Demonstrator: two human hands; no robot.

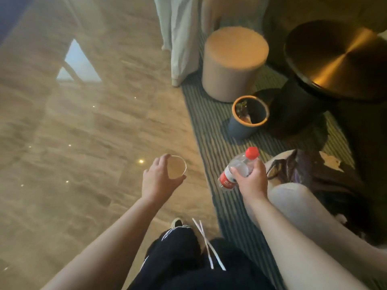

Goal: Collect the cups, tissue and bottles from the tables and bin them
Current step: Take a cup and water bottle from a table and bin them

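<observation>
My left hand (157,177) grips a clear plastic cup (178,167) from the side, its round mouth facing up, over the glossy floor. In my right hand (252,178) is a clear plastic bottle (237,166) with a red cap and red label, tilted with the cap up and to the right. A small round bin (236,127) with an orange rim and grey body stands on the striped carpet ahead of the bottle. Some rubbish lies inside it.
A round beige stool (232,65) stands behind the bin. A dark round side table (339,59) with a brassy top is to the right. A curtain (180,38) hangs at the back. A pale armchair with dark clothing (310,174) is at my right. My legs are below.
</observation>
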